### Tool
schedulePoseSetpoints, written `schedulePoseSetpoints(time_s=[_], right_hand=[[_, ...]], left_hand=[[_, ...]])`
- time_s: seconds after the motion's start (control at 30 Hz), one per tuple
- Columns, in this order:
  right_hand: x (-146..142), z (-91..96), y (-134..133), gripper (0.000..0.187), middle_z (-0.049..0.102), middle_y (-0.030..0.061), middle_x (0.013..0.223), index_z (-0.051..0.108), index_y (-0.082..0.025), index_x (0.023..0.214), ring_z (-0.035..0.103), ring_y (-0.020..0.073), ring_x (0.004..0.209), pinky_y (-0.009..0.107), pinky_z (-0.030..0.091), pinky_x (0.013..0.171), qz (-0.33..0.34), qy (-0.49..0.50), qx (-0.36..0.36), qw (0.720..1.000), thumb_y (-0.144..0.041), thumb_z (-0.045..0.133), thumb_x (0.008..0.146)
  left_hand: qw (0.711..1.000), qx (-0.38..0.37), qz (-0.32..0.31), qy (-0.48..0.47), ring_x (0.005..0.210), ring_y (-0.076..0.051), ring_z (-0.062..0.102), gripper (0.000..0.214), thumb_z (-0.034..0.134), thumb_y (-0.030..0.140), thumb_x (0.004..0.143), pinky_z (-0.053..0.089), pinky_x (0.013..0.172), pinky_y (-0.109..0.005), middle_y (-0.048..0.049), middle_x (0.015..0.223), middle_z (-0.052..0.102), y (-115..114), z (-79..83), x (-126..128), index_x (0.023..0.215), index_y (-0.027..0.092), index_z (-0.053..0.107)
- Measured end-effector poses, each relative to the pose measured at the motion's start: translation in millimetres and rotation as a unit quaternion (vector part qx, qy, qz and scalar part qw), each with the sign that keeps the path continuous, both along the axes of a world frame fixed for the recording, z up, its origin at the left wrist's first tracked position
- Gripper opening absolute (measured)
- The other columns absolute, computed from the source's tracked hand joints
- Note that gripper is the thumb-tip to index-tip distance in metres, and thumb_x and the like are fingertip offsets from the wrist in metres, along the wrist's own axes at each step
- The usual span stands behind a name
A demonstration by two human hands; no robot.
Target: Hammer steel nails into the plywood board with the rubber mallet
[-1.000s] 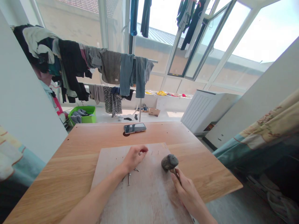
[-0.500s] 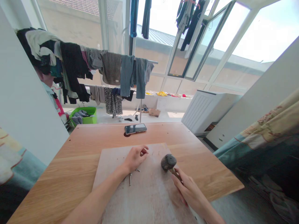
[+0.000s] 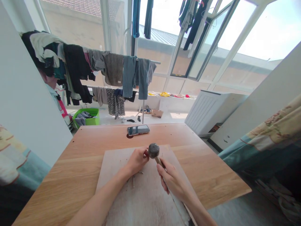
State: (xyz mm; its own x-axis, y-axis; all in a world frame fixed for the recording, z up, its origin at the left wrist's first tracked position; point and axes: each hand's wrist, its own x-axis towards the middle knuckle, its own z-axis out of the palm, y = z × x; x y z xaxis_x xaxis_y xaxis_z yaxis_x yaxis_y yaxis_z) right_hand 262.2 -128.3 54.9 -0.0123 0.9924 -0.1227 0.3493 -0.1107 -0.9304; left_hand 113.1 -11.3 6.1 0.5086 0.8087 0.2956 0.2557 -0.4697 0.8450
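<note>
Hammer (image 3: 154,150), gripped by its handle (image 3: 159,161) in my right hand (image 3: 172,178), presumably for leverage, hovers over the board (image 3: 141,204) on the desk (image 3: 61,179) beside my curled left hand (image 3: 138,160), where I cannot tell whether anything is pinched.

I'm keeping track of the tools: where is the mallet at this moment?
In the head view, the mallet is in the right hand, over the pale board, its head appearing right beside the left hand.
</note>
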Motion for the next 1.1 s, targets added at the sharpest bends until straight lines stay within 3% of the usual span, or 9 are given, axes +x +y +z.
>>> schedulePoseSetpoints(time_s=[0.23,0.4,0.5,0.57,0.67,0.73,0.83,0.97,1.1], right_hand=[[-3.0,-13.9,-1.0,0.031,0.041,-0.0141,0.041,0.047,-0.022,0.093,0.038,0.0083,0.029,0.016,0.030,0.030,-0.020,0.005,0.015,1.000,-0.052,0.040,0.097],[-4.1,-6.2,-8.4,0.038,0.042,-0.0138,0.040,0.049,-0.020,0.102,0.036,0.0086,0.029,0.017,0.030,0.033,-0.033,0.036,0.021,0.999,-0.057,0.043,0.094],[1.1,-3.4,-23.0,0.044,0.040,-0.0133,0.039,0.051,-0.020,0.101,0.034,0.0088,0.030,0.018,0.030,0.034,-0.030,0.030,-0.007,0.999,-0.062,0.044,0.092],[6.5,-9.5,-33.9,0.048,0.038,-0.0133,0.041,0.052,-0.019,0.102,0.034,0.0091,0.030,0.019,0.029,0.033,-0.028,0.025,-0.039,0.999,-0.065,0.044,0.090],[13.6,-28.0,-45.5,0.058,0.037,-0.0131,0.041,0.052,-0.016,0.115,0.034,0.0106,0.030,0.021,0.030,0.034,-0.036,0.011,-0.066,0.997,-0.067,0.042,0.089],[15.7,-39.6,-49.0,0.061,0.040,-0.0117,0.040,0.052,-0.015,0.124,0.037,0.0125,0.031,0.022,0.034,0.037,-0.045,-0.002,-0.066,0.997,-0.065,0.040,0.091],[15.4,-48.0,-49.6,0.063,0.045,-0.0087,0.038,0.054,-0.014,0.130,0.043,0.0156,0.034,0.026,0.042,0.044,-0.055,-0.014,-0.056,0.997,-0.063,0.037,0.093],[14.5,-50.3,-48.3,0.069,0.046,-0.0069,0.036,0.057,-0.010,0.132,0.045,0.0174,0.033,0.028,0.044,0.044,-0.052,-0.026,-0.040,0.998,-0.064,0.037,0.092],[15.2,-54.5,-49.2,0.069,0.050,-0.0061,0.038,0.056,-0.012,0.134,0.046,0.0170,0.032,0.027,0.043,0.042,-0.065,-0.024,-0.044,0.997,-0.064,0.038,0.093]], left_hand=[[1.000,-0.007,0.006,0.008,0.072,-0.014,0.065,0.035,0.058,0.004,0.074,0.048,0.071,-0.022,0.0001,0.078,0.071,2.4,-5.2,-0.6,0.103,0.017,0.071],[1.000,-0.014,-0.010,0.020,0.077,-0.015,0.063,0.032,0.059,0.012,0.078,0.049,0.075,-0.024,-0.0021,0.091,0.072,2.6,-3.9,-1.1,0.108,0.018,0.067],[0.997,0.005,-0.012,0.078,0.082,-0.016,0.061,0.025,0.063,0.021,0.077,0.049,0.077,-0.026,-0.0037,0.098,0.065,2.7,7.6,-12.5,0.102,0.018,0.064],[0.984,0.020,-0.056,0.168,0.085,-0.017,0.059,0.020,0.066,0.024,0.074,0.048,0.076,-0.027,-0.0034,0.098,0.060,1.7,21.0,-25.6,0.093,0.019,0.063],[0.934,0.037,-0.142,0.325,0.088,-0.021,0.057,0.024,0.073,0.029,0.067,0.047,0.074,-0.029,-0.0039,0.101,0.056,-2.6,41.4,-43.9,0.087,0.020,0.064],[0.910,0.048,-0.163,0.379,0.090,-0.023,0.057,0.025,0.075,0.031,0.065,0.046,0.073,-0.030,-0.0050,0.102,0.056,-6.7,49.5,-48.9,0.086,0.020,0.065],[0.898,0.067,-0.179,0.397,0.089,-0.022,0.058,0.014,0.074,0.026,0.068,0.044,0.070,-0.029,-0.0055,0.102,0.059,-12.5,53.7,-45.0,0.077,0.020,0.067],[0.881,0.086,-0.204,0.418,0.075,-0.018,0.056,0.009,0.074,0.022,0.066,0.039,0.060,-0.028,-0.0045,0.092,0.063,-12.9,60.2,-34.0,0.068,0.018,0.065],[0.900,0.045,-0.190,0.389,0.063,-0.014,0.053,0.008,0.071,0.018,0.068,0.034,0.053,-0.024,0.0012,0.072,0.062,2.4,69.5,-32.7,0.075,0.018,0.067]])
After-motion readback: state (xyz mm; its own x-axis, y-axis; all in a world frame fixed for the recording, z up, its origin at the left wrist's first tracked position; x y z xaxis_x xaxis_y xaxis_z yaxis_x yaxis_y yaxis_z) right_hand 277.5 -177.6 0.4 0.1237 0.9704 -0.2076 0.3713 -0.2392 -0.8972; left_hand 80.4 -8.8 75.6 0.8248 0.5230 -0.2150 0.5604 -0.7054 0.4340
